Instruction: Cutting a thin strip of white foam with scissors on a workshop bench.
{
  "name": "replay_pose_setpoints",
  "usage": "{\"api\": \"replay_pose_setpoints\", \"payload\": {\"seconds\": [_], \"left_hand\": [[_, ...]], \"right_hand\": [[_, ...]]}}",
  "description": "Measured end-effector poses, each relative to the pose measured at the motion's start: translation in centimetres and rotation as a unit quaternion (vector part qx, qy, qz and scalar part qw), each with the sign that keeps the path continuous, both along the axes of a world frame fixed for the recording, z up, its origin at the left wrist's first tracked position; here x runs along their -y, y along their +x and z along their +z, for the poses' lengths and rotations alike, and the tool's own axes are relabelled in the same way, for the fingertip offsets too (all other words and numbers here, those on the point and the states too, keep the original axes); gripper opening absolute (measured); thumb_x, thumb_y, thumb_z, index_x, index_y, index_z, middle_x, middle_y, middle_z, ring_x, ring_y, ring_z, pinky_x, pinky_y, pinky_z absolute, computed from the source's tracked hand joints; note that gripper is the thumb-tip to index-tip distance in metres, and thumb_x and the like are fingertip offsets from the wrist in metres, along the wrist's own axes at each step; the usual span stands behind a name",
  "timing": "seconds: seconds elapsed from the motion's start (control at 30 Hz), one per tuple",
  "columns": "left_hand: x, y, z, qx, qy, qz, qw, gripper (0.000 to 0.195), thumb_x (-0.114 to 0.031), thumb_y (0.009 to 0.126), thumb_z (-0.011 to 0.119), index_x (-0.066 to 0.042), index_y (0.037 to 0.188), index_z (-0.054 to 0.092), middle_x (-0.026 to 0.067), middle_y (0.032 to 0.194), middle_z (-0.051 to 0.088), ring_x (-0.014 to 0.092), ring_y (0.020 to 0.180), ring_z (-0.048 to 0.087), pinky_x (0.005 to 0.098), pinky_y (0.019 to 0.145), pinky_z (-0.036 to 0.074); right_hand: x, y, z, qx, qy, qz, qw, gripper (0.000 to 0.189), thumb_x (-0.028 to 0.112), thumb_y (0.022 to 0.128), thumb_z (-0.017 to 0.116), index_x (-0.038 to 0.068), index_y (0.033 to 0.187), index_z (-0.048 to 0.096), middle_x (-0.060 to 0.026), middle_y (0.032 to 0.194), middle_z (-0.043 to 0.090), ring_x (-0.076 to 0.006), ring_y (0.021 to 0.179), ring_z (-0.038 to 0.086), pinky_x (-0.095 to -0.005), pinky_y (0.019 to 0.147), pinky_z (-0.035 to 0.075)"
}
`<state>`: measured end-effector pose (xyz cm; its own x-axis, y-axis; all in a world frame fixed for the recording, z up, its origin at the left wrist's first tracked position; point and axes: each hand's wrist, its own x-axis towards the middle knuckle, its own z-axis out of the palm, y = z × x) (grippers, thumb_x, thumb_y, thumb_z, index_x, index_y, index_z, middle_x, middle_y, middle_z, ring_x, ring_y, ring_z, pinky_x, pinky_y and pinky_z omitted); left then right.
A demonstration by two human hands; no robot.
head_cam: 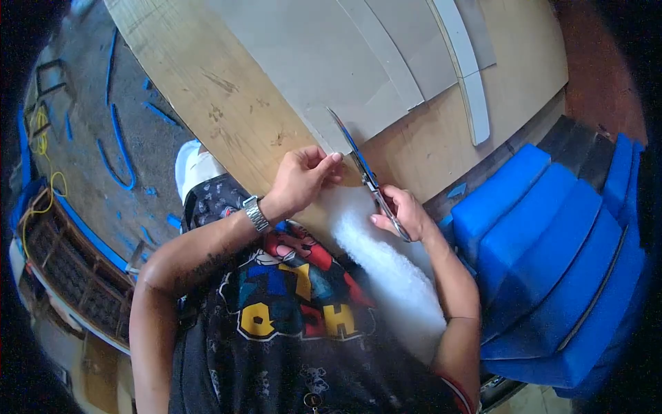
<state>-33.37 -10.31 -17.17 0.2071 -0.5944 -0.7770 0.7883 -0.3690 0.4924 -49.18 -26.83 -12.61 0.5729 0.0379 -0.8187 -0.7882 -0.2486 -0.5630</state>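
My left hand (309, 171), with a metal watch (255, 213) on its wrist, has thumb and fingers pinched together at the top edge of a piece of white fibre wadding (385, 261). The wadding slopes down over my front to my right forearm. My right hand (406, 212) grips long metal scissors (370, 178) by the handles, with the blades pointing away from me just right of my left fingertips. The blade tips lie over the lower corner of a grey cardboard sheet (310, 57). Part of the scissor handles is hidden by my fingers.
The cardboard lies on a wooden tabletop (207, 98), with a curved white-faced strip (470, 93) on the right. Blue upholstered pieces (538, 248) are stacked at right. On the left floor are blue scraps (124, 155), a yellow cord (41, 134) and a frame with webbing (77, 253).
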Motion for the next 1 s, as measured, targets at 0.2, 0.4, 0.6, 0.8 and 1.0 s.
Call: {"api": "replay_pose_setpoints", "payload": {"seconds": [0.2, 0.4, 0.6, 0.8, 1.0], "left_hand": [[0.2, -0.2, 0.2, -0.014, 0.001, 0.014, 1.000, 0.024, -0.022, 0.084, 0.056, 0.002, 0.078, 0.056, 0.0066, 0.073, 0.061, 0.012, 0.064, 0.058, 0.0232, 0.059, 0.048], [0.3, -0.1, 0.3, 0.015, -0.002, 0.000, 1.000, 0.025, -0.022, 0.085, 0.053, 0.002, 0.077, 0.055, 0.0068, 0.074, 0.062, 0.011, 0.065, 0.059, 0.0238, 0.059, 0.049], [0.7, 1.4, 1.0, 0.007, 0.039, 0.086, 0.995, 0.025, -0.022, 0.086, 0.051, 0.002, 0.080, 0.052, 0.0054, 0.064, 0.057, 0.012, 0.057, 0.058, 0.0224, 0.049, 0.047], [0.7, 2.6, 0.5, 0.056, 0.024, 0.040, 0.997, 0.028, -0.024, 0.087, 0.049, 0.002, 0.078, 0.052, 0.0040, 0.065, 0.058, 0.009, 0.054, 0.055, 0.0216, 0.046, 0.045], [0.1, 3.0, 0.4, 0.051, -0.008, 0.025, 0.998, 0.028, -0.025, 0.087, 0.050, 0.002, 0.079, 0.053, 0.0031, 0.067, 0.058, 0.008, 0.057, 0.055, 0.0225, 0.049, 0.046]], "right_hand": [[0.1, -0.8, -0.7, 0.007, -0.010, 0.006, 1.000, 0.024, 0.013, 0.066, 0.063, 0.000, 0.080, 0.048, -0.0016, 0.064, 0.047, -0.0091, 0.058, 0.043, -0.0248, 0.053, 0.038], [-0.1, -1.0, -1.1, 0.008, -0.023, -0.014, 1.000, 0.019, 0.008, 0.065, 0.061, 0.001, 0.075, 0.046, -0.0002, 0.058, 0.044, -0.0082, 0.053, 0.041, -0.0253, 0.049, 0.036], [-0.5, -0.6, -0.5, 0.018, -0.025, -0.015, 0.999, 0.025, 0.012, 0.067, 0.067, 0.001, 0.078, 0.048, 0.0018, 0.059, 0.044, -0.0067, 0.052, 0.039, -0.0234, 0.048, 0.034], [0.1, 1.4, 1.4, -0.032, 0.004, -0.041, 0.999, 0.036, 0.022, 0.069, 0.071, 0.000, 0.089, 0.051, 0.0032, 0.062, 0.044, -0.0054, 0.056, 0.041, -0.0215, 0.050, 0.036], [0.2, 4.1, 0.9, -0.003, -0.016, 0.011, 1.000, 0.043, 0.027, 0.067, 0.072, -0.001, 0.092, 0.051, 0.0037, 0.061, 0.044, -0.0057, 0.055, 0.041, -0.0214, 0.051, 0.037]]}}
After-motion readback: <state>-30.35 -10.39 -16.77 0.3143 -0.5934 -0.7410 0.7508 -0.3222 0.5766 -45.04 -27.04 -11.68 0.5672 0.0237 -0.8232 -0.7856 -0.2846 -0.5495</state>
